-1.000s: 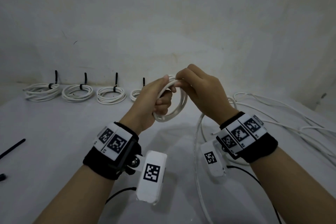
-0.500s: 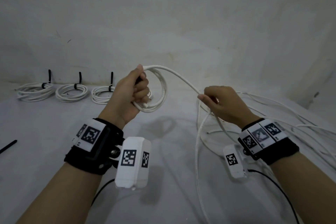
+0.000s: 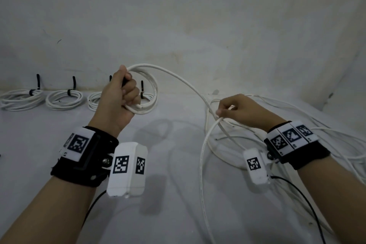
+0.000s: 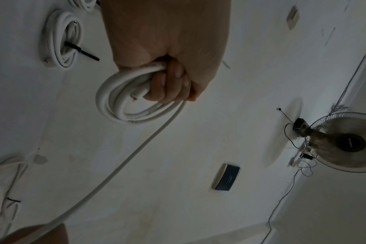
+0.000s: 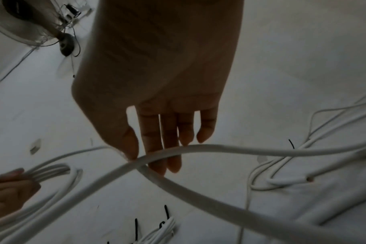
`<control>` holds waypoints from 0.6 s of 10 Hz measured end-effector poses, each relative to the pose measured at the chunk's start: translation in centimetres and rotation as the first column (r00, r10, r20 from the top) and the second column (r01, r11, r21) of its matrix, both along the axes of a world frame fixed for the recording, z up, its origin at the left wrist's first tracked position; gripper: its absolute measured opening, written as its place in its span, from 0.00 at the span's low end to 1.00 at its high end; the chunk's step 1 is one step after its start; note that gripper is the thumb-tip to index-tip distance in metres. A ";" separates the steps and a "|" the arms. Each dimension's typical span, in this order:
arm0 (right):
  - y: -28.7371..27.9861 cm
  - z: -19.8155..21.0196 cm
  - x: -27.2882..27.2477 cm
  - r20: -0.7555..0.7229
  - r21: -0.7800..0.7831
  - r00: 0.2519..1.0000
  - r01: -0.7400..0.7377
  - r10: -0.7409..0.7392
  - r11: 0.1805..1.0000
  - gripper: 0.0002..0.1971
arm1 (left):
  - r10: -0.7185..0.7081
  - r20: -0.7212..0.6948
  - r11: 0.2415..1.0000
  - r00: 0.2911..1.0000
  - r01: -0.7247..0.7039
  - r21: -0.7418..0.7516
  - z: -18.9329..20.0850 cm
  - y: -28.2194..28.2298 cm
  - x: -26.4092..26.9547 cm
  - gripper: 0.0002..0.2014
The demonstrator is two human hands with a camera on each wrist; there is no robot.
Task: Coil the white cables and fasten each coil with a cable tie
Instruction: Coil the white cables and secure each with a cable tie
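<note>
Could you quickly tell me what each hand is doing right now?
Left hand: grips the cable coil.
Right hand: pinches the loose cable between thumb and fingers.

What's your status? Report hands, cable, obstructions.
Left hand grips the half-wound white cable coil. Right hand pinches its free run. No tie on it yet. Loose white cables piled beside right hand.

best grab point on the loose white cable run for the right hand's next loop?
Judgement: pinch the free cable where it sags by the right hand, coming from above with thumb and forefinger across it. That span hangs clear of the table tangle, leading straight to the coil gripped by the left hand.
</note>
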State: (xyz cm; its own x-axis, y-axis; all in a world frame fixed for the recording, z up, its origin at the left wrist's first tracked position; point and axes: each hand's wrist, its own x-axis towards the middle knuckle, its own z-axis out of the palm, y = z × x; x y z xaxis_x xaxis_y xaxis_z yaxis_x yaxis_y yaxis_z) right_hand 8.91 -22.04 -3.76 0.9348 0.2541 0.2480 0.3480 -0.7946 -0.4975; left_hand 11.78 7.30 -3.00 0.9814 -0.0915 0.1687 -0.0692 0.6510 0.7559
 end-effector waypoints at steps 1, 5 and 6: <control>-0.9 0.8 -0.4 -0.044 0.151 0.999 -0.013 0.020 0.988 0.15 | 0.005 -0.005 1.000 1.000 -0.005 -0.028 -0.1 0.4 0.2 0.18; -5.5 0.7 1.6 0.079 0.720 0.934 0.189 -0.349 0.667 0.11 | 0.031 -0.022 0.999 0.999 -0.032 -0.042 -0.6 1.1 0.8 0.18; -7.6 1.0 2.0 0.110 0.775 0.828 0.274 -0.549 0.569 0.10 | 0.053 -0.039 0.997 0.998 -0.056 -0.061 -0.6 1.3 0.9 0.18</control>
